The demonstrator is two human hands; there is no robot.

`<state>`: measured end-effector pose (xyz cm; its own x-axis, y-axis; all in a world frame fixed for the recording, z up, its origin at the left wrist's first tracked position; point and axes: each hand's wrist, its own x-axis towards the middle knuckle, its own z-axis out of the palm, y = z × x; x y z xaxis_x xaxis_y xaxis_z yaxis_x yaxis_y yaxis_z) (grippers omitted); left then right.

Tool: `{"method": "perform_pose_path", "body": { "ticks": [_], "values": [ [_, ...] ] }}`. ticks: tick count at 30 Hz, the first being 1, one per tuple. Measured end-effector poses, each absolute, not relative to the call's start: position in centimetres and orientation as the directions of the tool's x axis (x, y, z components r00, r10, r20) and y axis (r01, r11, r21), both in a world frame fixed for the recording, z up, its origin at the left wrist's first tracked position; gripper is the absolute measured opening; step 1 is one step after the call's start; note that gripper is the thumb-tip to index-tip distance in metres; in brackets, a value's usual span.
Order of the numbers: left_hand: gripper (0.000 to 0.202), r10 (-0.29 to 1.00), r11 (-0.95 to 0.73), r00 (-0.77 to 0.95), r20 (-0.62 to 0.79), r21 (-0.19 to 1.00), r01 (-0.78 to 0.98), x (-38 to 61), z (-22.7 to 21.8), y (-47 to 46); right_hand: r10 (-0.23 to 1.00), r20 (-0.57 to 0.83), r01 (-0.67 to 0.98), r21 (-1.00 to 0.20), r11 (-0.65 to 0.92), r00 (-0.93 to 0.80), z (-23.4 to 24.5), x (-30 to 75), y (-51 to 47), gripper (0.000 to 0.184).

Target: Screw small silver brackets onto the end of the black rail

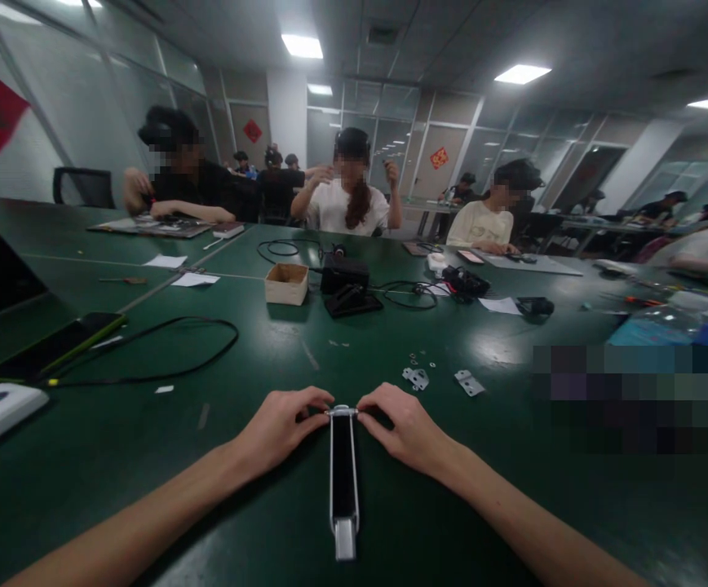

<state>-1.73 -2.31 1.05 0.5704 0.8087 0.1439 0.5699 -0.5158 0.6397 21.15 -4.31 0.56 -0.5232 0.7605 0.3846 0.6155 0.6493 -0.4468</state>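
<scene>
A long, narrow metal frame (332,473) lies on the green table in front of me, with two parallel rails, a dark middle and a wider silver block at its near end. A short metal crosspiece spans its far end. My left hand (289,420) pinches the left tip of that crosspiece between thumb and fingers. On the opposite side, my right hand (400,420) pinches the right tip in the same way. Beyond my right hand lie a small bent metal bracket (416,377), a flat metal plate (469,382) and several tiny rings or nuts.
To the left are a white device (2,416), a dark phone (60,346) and a looped black cable (232,334). Farther ahead stand an open wooden box (286,285) and a black device (345,273). Several people sit across the green table (256,346).
</scene>
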Motion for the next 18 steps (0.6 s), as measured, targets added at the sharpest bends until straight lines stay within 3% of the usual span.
{"method": "perform_pose_path", "body": {
  "ticks": [7,12,15,18],
  "values": [
    [0.020,0.743,-0.632,0.631,0.223,0.547,0.550,-1.9,0.5,-2.5,0.745,0.371,0.632,-0.395,0.667,-0.555,0.5,21.2,-4.3,0.012],
    [0.024,0.731,-0.648,0.636,0.247,0.543,0.534,-1.9,0.5,-2.6,0.728,0.372,0.631,-0.363,0.685,-0.576,0.9,21.1,-4.3,0.016],
    [0.024,0.734,-0.644,0.635,0.239,0.542,0.540,-1.8,0.7,-2.6,0.704,0.411,0.675,-0.244,0.697,-0.579,1.3,22.4,-3.7,0.024],
    [0.024,0.732,-0.642,0.642,0.228,0.545,0.539,-1.8,0.8,-2.6,0.770,0.451,0.824,-0.121,0.553,-0.451,1.4,25.0,-2.3,0.027]
  ]
}}
